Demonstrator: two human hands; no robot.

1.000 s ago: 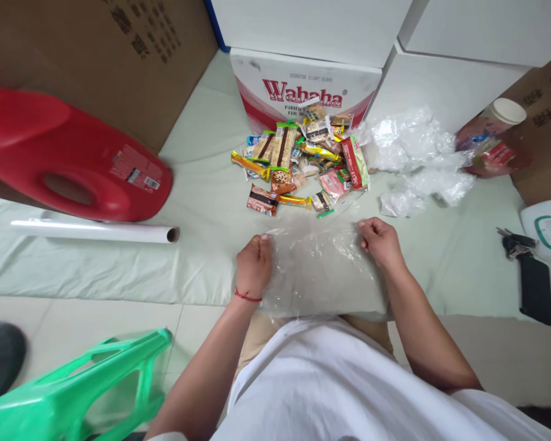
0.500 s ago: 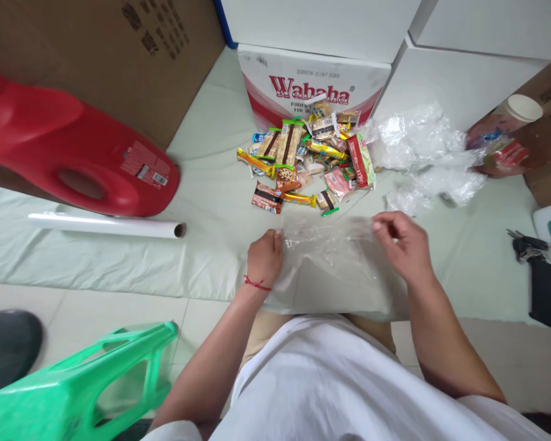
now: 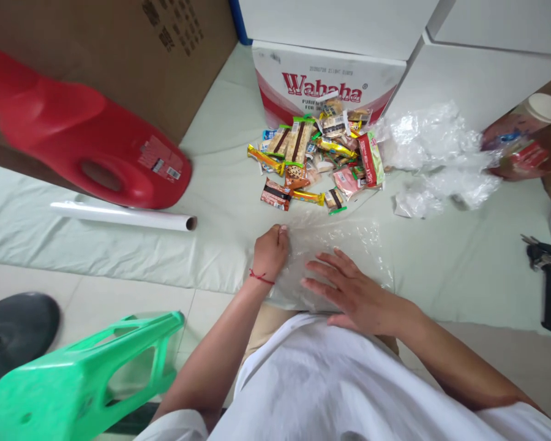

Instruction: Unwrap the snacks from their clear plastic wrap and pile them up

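Note:
A clear plastic bag lies flat on the cloth-covered table at its front edge. My left hand, with a red string on the wrist, pinches the bag's upper left corner between thumb and fingers. Over the bag's lower middle, my right hand is spread palm down with its fingers apart; it seems to rest on the plastic. Just beyond the bag sits a pile of small wrapped snacks, among them yellow, brown, pink and red packets.
Behind the snacks stands a white Wahaba-printed carton. Crumpled clear plastic lies to the right, beside a cup-like container. To the left are a red jug and a white roll. A green stool stands on the floor.
My right hand has let go of the bag's upper right corner and moved down and left, opening flat over the bag. My left hand keeps its hold.

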